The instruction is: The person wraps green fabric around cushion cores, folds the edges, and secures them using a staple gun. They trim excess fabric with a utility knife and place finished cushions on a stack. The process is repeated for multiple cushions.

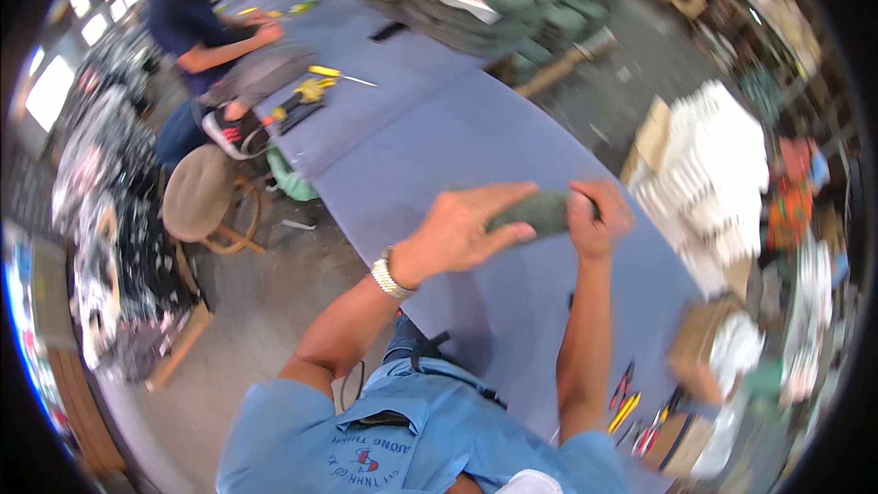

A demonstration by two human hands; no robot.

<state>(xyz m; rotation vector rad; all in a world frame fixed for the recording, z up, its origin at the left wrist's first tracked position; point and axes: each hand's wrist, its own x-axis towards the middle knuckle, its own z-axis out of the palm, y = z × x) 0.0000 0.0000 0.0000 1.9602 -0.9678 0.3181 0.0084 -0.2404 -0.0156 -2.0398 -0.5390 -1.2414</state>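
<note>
Over the blue-grey table, a small dark green piece, apparently fabric (546,217), is held between my two hands. My left hand (466,227), with a metal watch (390,276) on the wrist, grips its left end between thumb and fingers. At the other end my right hand (599,217) is curled round it, thumb on the near side. Motion blurs the right fingers and the piece itself, so its exact kind does not show.
Pliers and other hand tools (631,412) lie at the table's near right edge. Yellow-handled tools (311,91) lie farther up, near a seated person (206,46). Green stacks (457,0) stand at the back, a white pile (704,174) at right, a stool (201,192) at left.
</note>
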